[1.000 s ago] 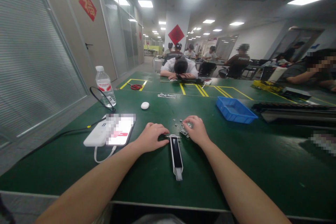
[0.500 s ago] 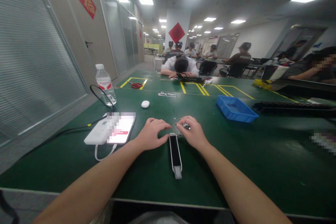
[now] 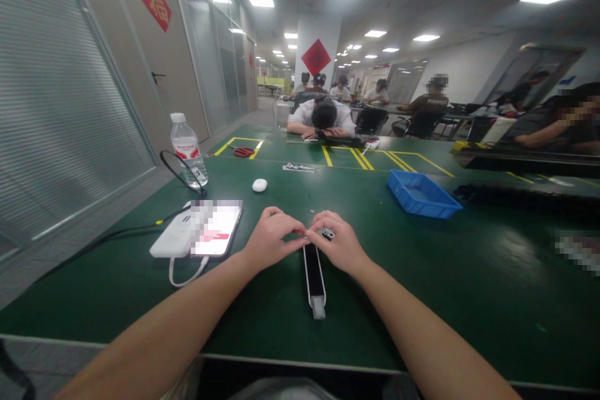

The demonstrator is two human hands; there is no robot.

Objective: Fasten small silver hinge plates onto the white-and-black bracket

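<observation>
My left hand [image 3: 276,234] and my right hand [image 3: 338,240] meet at the fingertips over the far end of a slim black strip with a white rim [image 3: 314,272]. A grey tab [image 3: 319,308] sticks out of the strip's near end, and the strip lies flat on the green table. Both hands are closed in a pinch, thumb to forefinger; whatever they hold is too small to make out. Partly covered by my right hand, a small metallic piece [image 3: 327,234] with dark holes sits beside the strip. A tiny ring-like part [image 3: 312,211] lies just beyond the hands.
To the left are a lit phone [image 3: 220,231], a white power bank [image 3: 171,234] with cables, and a water bottle [image 3: 186,153]. A white earbud case [image 3: 259,185], red scissors [image 3: 244,152] and a blue tray [image 3: 422,195] stand farther off. A person [image 3: 323,115] rests at the far edge.
My right hand has moved slightly left and nearer, bringing its fingertips against the left hand's. The left thumb and forefinger have closed together. At far right, a long dark object has risen.
</observation>
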